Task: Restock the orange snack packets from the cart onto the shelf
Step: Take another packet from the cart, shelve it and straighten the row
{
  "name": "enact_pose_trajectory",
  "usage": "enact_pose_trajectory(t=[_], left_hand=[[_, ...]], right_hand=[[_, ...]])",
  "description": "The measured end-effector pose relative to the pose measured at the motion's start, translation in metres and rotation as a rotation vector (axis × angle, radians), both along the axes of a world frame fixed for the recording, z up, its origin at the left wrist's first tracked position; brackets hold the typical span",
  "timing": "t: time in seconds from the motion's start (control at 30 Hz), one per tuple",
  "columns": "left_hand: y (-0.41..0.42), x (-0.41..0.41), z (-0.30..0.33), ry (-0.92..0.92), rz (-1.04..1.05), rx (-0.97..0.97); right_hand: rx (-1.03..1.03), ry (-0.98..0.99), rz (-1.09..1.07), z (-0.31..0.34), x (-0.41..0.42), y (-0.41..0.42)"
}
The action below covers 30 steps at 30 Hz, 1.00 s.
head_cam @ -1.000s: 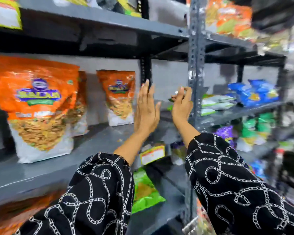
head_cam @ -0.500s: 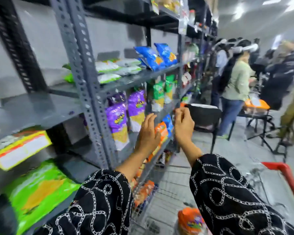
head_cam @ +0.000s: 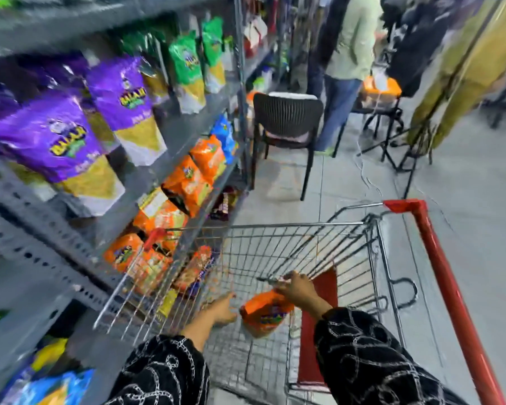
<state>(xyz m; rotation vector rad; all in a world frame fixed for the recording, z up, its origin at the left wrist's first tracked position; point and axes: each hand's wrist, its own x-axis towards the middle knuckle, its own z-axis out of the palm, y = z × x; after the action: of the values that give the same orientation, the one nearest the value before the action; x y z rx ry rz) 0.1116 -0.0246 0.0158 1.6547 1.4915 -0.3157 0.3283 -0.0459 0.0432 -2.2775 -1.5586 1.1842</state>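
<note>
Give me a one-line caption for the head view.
Both hands reach into the wire cart; the right hand grips an orange packet.

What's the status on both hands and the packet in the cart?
Right hand gripping top of orange packet inside cart. Left hand open beside it. Nothing blocking the lift; orange shelf row left of cart.

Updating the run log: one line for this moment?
phase: pickup | right hand: on orange packet top | left hand: open beside it | cart: one packet
</note>
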Motion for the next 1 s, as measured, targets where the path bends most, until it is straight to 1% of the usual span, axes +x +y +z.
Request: enact_pose_trajectory(t=[0.03, 0.07, 0.1, 0.13, 0.17, 0.23, 0.33, 0.43, 0.5, 0.57, 0.67, 0.73, 0.8, 0.83, 0.9, 0.97, 1.0], left_hand=[[-0.004, 0.002, -0.010, -0.011, 0.052, -0.017], [-0.007, 0.004, -0.020, -0.021, 0.089, -0.038], [-0.011, 0.006, -0.028, -0.025, 0.112, -0.066], [-0.014, 0.008, -0.037, -0.017, 0.129, -0.077], [-0.016, 0.009, -0.042, -0.007, 0.130, -0.058], [-0.019, 0.012, -0.050, -0.027, 0.190, -0.035], [-0.023, 0.018, -0.058, -0.081, 0.322, 0.003], [-0.029, 0.028, -0.063, -0.200, 0.468, 0.000], [-0.032, 0.031, -0.063, -0.206, 0.554, 0.030], [-0.030, 0.028, -0.066, -0.177, 0.605, 0.075], [-0.029, 0.020, -0.066, -0.144, 0.616, 0.133], [-0.028, 0.015, -0.061, -0.176, 0.639, 0.143], [-0.024, 0.012, -0.053, -0.291, 0.718, 0.152], [-0.021, 0.012, -0.047, -0.342, 0.782, 0.165], [-0.016, 0.010, -0.033, -0.416, 0.891, 0.190], [-0.012, 0.009, -0.015, -0.508, 0.924, 0.260], [-0.011, 0.008, -0.008, -0.538, 0.926, 0.288]], right_hand=[[-0.088, 0.062, 0.022, -0.005, -0.002, -0.004], [-0.130, 0.082, 0.074, -0.016, -0.003, -0.006], [-0.139, 0.017, 0.132, -0.022, -0.004, -0.009], [-0.116, -0.093, 0.191, -0.032, -0.004, -0.012], [-0.080, -0.205, 0.205, -0.036, -0.003, -0.015], [-0.046, -0.296, 0.173, -0.047, -0.002, -0.016], [-0.073, -0.279, 0.172, -0.057, -0.003, -0.013], [-0.085, -0.264, 0.117, -0.061, -0.005, -0.002], [-0.087, -0.279, 0.089, -0.062, -0.007, 0.003], [-0.037, -0.309, 0.070, -0.065, -0.010, 0.002], [0.081, -0.325, 0.063, -0.064, -0.013, -0.001], [0.138, -0.317, 0.039, -0.058, -0.014, 0.002], [0.199, -0.280, -0.008, -0.051, -0.015, 0.005], [0.225, -0.228, -0.067, -0.047, -0.016, 0.008], [0.284, -0.057, -0.223, -0.037, -0.017, 0.013], [0.357, 0.110, -0.338, -0.025, -0.020, 0.018], [0.401, 0.161, -0.371, -0.018, -0.022, 0.019]])
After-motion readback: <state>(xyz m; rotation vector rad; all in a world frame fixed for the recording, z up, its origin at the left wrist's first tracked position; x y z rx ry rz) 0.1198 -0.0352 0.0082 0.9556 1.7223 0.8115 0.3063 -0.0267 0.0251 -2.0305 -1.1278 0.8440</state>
